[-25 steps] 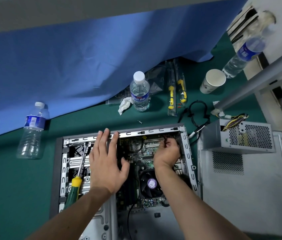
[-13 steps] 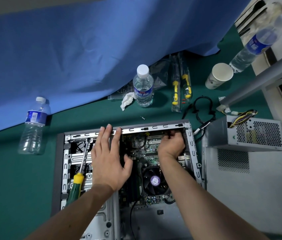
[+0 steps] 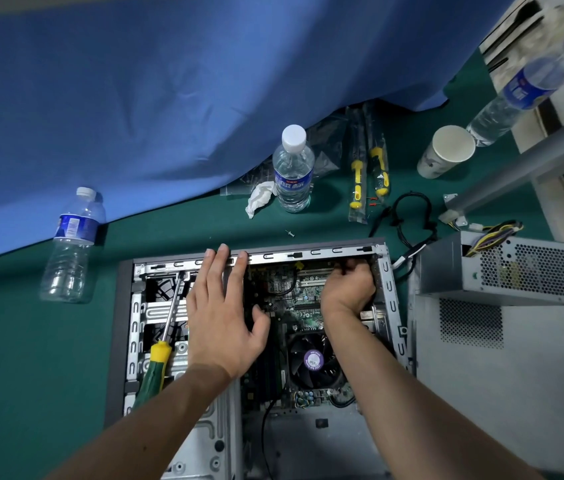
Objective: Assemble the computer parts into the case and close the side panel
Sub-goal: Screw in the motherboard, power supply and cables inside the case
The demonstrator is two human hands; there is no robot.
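Note:
The open computer case (image 3: 391,296) lies flat on the green table, its motherboard (image 3: 287,292) and CPU fan (image 3: 313,358) showing. My left hand (image 3: 221,313) lies flat over the drive-bay side, straight fingertips touching the far rail. Curled into the case's far right corner, my right hand (image 3: 348,289) pinches a small black part (image 3: 351,263); what that part is cannot be made out. The grey power supply (image 3: 495,271) with coloured wires stands outside the case on the right, on the grey side panel (image 3: 522,382).
A green and yellow screwdriver (image 3: 159,358) lies inside the case on the left. Beyond the case are two water bottles (image 3: 292,171) (image 3: 72,244), a paper cup (image 3: 446,150), bagged yellow screwdrivers (image 3: 368,168), a black cable (image 3: 412,220), a loose screw (image 3: 290,233) and a blue cloth (image 3: 169,98).
My right hand has moved from the middle of the board into the far right corner of the case. My left hand's fingertips slid up onto the far rail.

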